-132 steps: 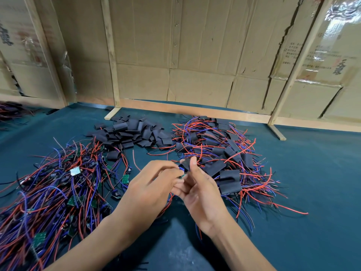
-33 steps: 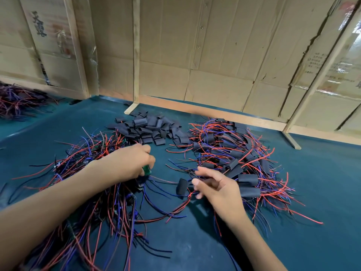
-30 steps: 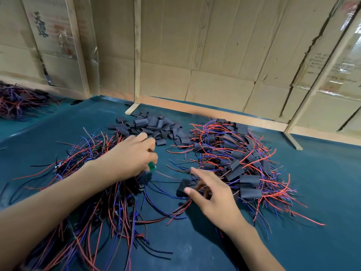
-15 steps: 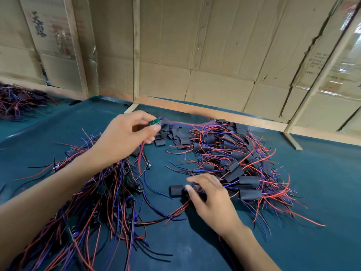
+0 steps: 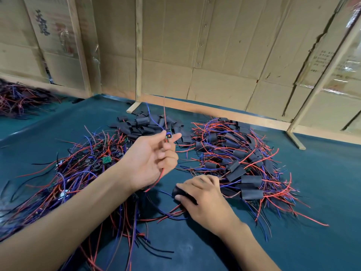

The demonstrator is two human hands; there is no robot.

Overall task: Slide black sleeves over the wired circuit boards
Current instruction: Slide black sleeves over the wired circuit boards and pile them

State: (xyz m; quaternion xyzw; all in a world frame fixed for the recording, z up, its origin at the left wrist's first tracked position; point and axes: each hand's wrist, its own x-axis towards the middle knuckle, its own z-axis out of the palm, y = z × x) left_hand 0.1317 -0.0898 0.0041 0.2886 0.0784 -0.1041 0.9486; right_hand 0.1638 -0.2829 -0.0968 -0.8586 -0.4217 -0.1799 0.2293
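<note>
Since a half second before, the left hand (image 5: 150,161) had dropped to frame centre, fingers pinching a board (image 5: 168,135), wires trailing up. Lower right of it, the right hand (image 5: 203,200) gripped a sleeve (image 5: 178,191) on the counter (image 5: 312,192), opening facing left.

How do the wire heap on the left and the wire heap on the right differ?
The left heap shows bare green circuit boards among its wires; the right heap shows black sleeves over them. The left heap runs to the near edge of the picture; the right heap lies farther back. Both hold red and blue wires on the teal mat.
</note>
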